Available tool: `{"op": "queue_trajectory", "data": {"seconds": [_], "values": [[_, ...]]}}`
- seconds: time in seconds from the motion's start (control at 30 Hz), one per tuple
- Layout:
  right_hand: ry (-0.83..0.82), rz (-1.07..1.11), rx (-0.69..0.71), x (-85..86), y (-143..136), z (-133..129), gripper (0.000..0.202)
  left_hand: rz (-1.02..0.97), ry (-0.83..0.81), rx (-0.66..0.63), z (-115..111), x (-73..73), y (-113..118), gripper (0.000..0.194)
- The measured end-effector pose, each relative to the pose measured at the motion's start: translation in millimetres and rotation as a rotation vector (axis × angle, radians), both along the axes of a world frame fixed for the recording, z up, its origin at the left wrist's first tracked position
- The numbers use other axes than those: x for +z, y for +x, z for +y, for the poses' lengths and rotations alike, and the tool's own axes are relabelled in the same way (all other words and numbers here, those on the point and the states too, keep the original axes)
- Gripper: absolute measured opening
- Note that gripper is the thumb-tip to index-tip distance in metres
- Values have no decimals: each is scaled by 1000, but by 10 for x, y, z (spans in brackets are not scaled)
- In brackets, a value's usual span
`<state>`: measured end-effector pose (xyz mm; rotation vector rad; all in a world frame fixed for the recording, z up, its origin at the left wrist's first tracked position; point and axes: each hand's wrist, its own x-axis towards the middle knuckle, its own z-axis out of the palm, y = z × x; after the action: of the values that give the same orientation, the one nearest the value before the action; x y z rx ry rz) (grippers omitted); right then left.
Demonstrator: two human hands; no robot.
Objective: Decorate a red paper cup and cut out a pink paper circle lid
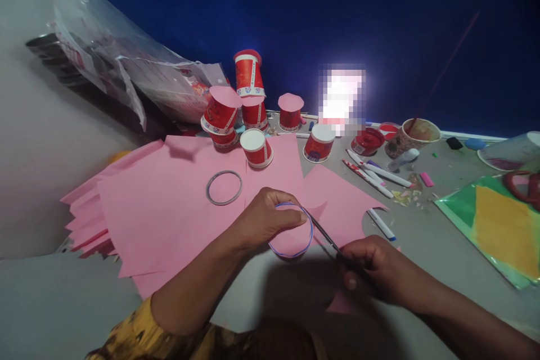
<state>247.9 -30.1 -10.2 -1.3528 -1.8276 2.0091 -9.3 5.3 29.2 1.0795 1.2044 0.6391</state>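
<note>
Pinched between the thumb and fingers of my left hand (270, 215) is a pink paper circle (291, 239) with a blue line around its edge. My right hand (375, 267) grips dark-handled scissors (324, 233), its fingers wrapped round the handles. The blades point up and left, their tips at the circle's right edge beside my left thumb. Behind the hands lies a cut pink sheet (337, 194) with a curved bite out of its right side. A grey ring (224, 187) rests on pink sheets (169, 208) to the left.
Red paper cups, some stacked and topped with pink discs (291, 102), stand at the back. Markers (367, 177), a red paint jar (368, 140) and a stained cup (413, 138) are at right. A green and yellow packet (502, 230) lies far right; plastic bags (139, 67) lean back left.
</note>
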Motion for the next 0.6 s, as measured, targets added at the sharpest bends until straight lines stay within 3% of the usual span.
{"op": "queue_trajectory", "data": {"seconds": [0.6], "values": [[-28,-18,28,7,6,10,40,-22,-38,-57,-5,20,29,21]]}}
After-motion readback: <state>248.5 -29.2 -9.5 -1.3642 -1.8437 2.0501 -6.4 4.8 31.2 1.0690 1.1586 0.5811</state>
